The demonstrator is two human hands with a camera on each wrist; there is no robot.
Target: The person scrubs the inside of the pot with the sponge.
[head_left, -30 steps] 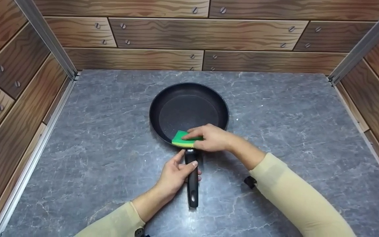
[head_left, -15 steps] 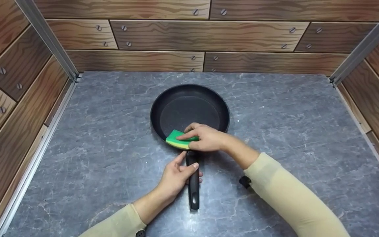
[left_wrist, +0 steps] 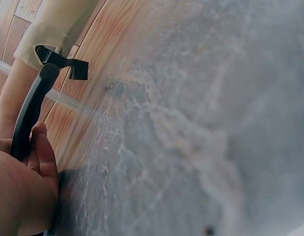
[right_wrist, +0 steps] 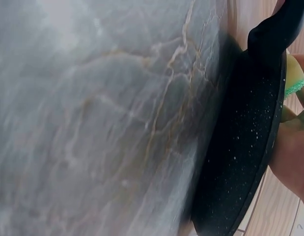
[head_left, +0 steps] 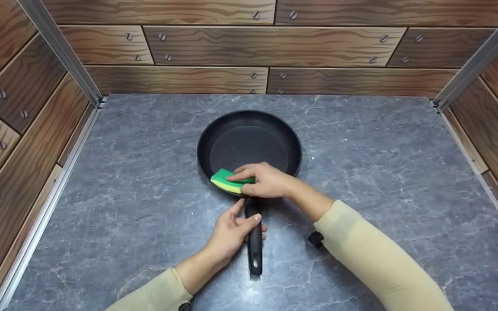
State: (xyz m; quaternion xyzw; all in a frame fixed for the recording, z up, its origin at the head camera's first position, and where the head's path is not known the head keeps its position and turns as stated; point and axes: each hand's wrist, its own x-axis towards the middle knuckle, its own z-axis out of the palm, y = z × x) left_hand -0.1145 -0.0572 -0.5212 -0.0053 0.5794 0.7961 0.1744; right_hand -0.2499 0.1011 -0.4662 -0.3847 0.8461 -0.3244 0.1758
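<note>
A black frying pan (head_left: 249,142) lies on the grey marbled tabletop, its handle (head_left: 255,250) pointing toward me. My left hand (head_left: 227,231) grips that handle near the pan's rim, thumb on top and fingers underneath. Between thumb and fingers my right hand (head_left: 266,180) holds a green and yellow sponge (head_left: 221,176) against the near inside wall of the pan. The sponge's green side faces up. From the right wrist, the pan's speckled outer side (right_wrist: 240,142) shows, with a bit of the sponge (right_wrist: 294,76) above the rim.
Wood-patterned panels (head_left: 270,45) wall in the back and both sides. Metal rails (head_left: 63,52) run along the corners. Small white specks lie on the tabletop (head_left: 374,164) to the right of the pan.
My right hand has slid the sponge leftward along the pan's near inner edge. The left hand keeps its grip on the handle, and the pan stays nearly in place.
</note>
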